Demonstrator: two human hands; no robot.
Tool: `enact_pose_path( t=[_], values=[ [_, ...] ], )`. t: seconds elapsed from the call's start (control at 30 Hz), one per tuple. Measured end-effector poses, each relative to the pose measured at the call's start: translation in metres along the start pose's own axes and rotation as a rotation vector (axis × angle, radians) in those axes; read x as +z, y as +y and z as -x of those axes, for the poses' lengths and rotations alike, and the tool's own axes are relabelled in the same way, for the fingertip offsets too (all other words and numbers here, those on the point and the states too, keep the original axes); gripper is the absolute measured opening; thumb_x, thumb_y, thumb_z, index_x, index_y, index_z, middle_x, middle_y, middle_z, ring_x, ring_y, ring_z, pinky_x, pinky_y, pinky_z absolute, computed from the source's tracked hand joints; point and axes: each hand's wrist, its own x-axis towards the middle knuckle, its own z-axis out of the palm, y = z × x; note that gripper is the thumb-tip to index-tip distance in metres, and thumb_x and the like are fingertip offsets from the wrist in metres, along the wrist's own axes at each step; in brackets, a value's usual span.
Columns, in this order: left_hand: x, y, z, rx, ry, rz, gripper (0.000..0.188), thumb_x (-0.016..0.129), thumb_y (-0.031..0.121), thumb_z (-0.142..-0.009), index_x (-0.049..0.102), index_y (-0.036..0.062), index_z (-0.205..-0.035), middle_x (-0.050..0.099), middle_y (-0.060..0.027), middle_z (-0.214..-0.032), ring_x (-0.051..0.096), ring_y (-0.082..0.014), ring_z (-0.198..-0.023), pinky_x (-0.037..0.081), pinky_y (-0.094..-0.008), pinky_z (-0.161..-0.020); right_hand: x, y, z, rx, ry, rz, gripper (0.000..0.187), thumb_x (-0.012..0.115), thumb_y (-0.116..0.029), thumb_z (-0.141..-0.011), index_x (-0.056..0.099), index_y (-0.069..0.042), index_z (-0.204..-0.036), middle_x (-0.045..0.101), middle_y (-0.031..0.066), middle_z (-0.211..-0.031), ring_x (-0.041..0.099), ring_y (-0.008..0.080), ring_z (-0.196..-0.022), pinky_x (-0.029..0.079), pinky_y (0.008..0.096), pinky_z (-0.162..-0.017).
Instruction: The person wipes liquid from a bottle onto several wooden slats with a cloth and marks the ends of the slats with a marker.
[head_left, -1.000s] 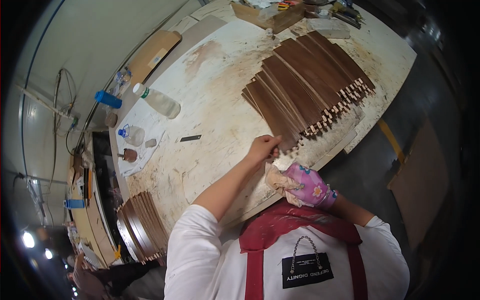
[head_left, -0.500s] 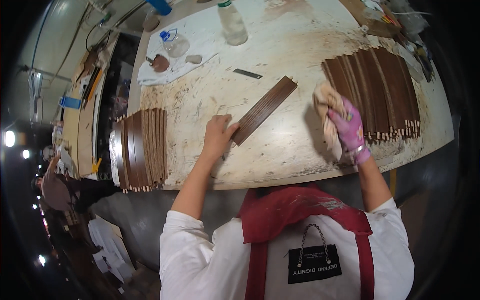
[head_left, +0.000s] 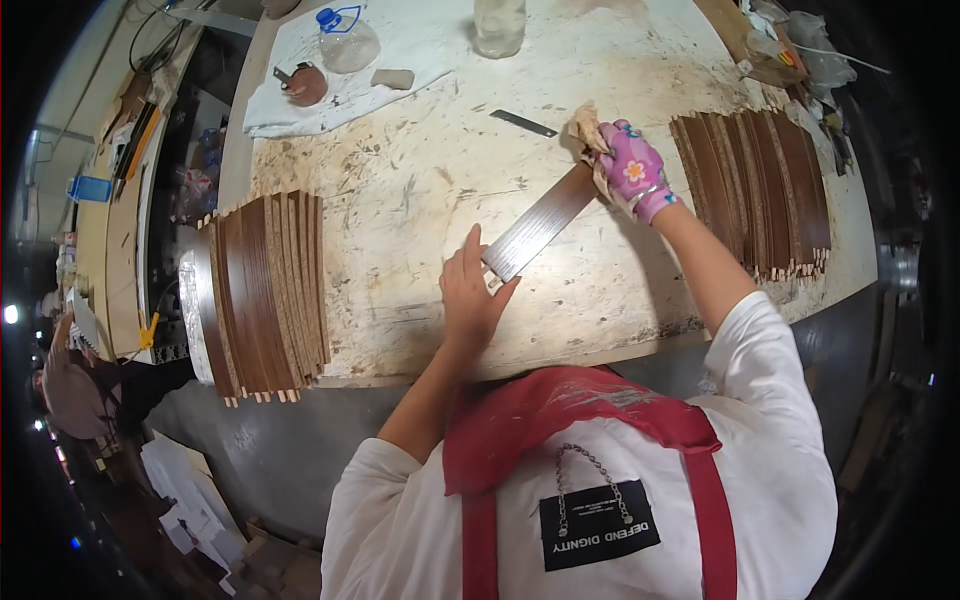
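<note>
A narrow dark-brown wooden board [head_left: 540, 222] with pale pegs at its near end lies slanted on the worktable. My bare left hand [head_left: 475, 300] is at that near end, fingers and thumb spread apart around the corner and apparently touching it. In a pink flowered glove, my right hand [head_left: 634, 172] is closed on a crumpled beige rag [head_left: 588, 130]. The rag is pressed against the board's far end, which it partly covers along with the glove. Just beyond the board lies a flat dark metal strip [head_left: 523, 123].
Stacks of similar pegged boards stand at the left [head_left: 255, 290] and right [head_left: 755, 190] of the stained worktable [head_left: 400, 220]. Toward the back are a white cloth [head_left: 285, 122], a blue-capped bottle [head_left: 348, 45] and a clear container [head_left: 499, 30]. Another person [head_left: 85, 390] is at far left.
My right hand has brought the rag leftward from beside the right stack onto the board's far end. My left hand has shifted to the board's near end. The whole view has shifted somewhat.
</note>
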Motion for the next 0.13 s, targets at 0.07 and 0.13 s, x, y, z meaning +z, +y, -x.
enact_pose_path(
  t=[0.07,0.13],
  values=[
    [0.0,0.002,-0.003,-0.002,0.018,0.006,0.094,0.081,0.014,-0.071,0.027,0.0023,-0.147,0.057,-0.0117,-0.114,0.053,-0.0293,-0.102,0.039,-0.0413,-0.092,0.011,-0.023,0.011,0.051,-0.098,0.144,0.032,0.059,-0.023,-0.08,0.059,-0.007,-0.108,0.061,0.0163,-0.103,0.057,0.0372,-0.099,0.048,0.0496,-0.085],
    [-0.002,0.002,-0.002,-0.001,0.019,0.017,0.097,0.082,0.015,-0.07,0.025,0.0028,-0.148,0.057,-0.0114,-0.114,0.052,-0.0289,-0.103,0.039,-0.0422,-0.093,0.032,-0.059,0.027,-0.024,-0.309,0.378,0.056,0.053,-0.043,-0.085,0.044,-0.015,-0.133,0.051,0.0174,-0.132,0.048,0.0378,-0.121,0.03,0.0546,-0.105]
  ],
)
